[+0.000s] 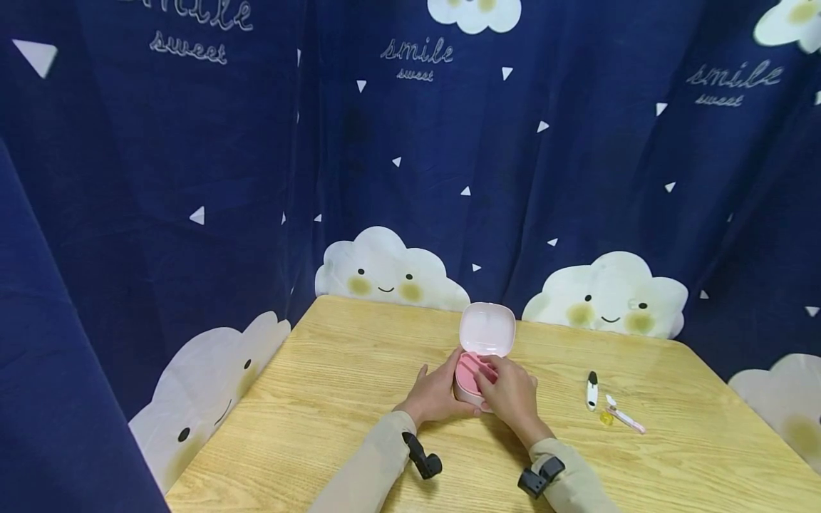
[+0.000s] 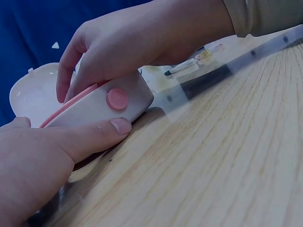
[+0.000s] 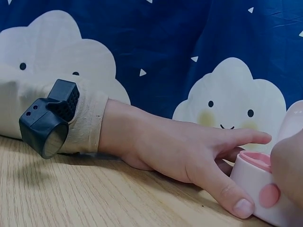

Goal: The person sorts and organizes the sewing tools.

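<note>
A small white box (image 1: 466, 397) stands on the wooden table with its white lid (image 1: 487, 329) swung up at the back. Inside it is a pink tray insert (image 1: 470, 376), its rim a little above the wall in the left wrist view. My left hand (image 1: 436, 395) grips the box from the left, its thumb on the front wall beside a round pink button (image 2: 117, 98). From above, my right hand (image 1: 513, 395) reaches into the opening and appears to pinch the pink insert with curled fingers. Its fingertips are partly hidden.
Right of the box on the table (image 1: 359, 370) lie a white tool with a black tip (image 1: 591, 392), a slim pink-and-white stick (image 1: 625, 419) and a small yellow piece (image 1: 606, 418). A dark blue curtain (image 1: 410, 142) hangs behind the table and at its left.
</note>
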`<state>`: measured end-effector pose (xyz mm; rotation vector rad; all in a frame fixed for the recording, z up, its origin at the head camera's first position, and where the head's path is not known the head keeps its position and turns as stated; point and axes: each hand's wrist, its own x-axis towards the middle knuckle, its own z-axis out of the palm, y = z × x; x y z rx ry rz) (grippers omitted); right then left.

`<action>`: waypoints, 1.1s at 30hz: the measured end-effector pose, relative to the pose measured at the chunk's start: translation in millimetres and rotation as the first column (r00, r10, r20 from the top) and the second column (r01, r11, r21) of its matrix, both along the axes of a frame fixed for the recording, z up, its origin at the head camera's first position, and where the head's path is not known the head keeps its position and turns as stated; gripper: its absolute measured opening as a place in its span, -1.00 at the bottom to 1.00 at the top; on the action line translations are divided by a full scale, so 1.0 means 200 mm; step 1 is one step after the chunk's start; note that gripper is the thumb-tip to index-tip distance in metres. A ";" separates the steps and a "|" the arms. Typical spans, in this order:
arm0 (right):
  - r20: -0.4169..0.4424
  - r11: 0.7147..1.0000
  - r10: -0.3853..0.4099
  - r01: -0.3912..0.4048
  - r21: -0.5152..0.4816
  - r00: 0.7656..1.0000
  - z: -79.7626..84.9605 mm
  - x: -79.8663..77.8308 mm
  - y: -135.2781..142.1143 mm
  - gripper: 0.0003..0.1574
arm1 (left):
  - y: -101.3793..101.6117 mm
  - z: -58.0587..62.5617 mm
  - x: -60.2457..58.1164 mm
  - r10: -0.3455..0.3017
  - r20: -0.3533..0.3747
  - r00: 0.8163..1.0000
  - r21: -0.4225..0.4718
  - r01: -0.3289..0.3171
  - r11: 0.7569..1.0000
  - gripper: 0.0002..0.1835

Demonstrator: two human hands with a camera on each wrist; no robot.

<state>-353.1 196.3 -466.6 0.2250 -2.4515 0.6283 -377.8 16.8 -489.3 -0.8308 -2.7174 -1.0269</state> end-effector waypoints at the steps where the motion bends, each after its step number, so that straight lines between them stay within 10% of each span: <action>1: 0.006 1.000 -0.002 0.002 0.002 1.000 0.00 0.00 0.00 -0.64 | 0.00 0.00 0.00 0.000 0.000 1.000 0.001 0.000 1.000 0.37; 33: 0.026 0.993 0.113 -0.112 -0.042 0.993 -0.03 0.01 0.05 -0.48 | 0.00 0.01 0.01 -0.001 0.021 1.000 -0.008 0.001 1.000 0.37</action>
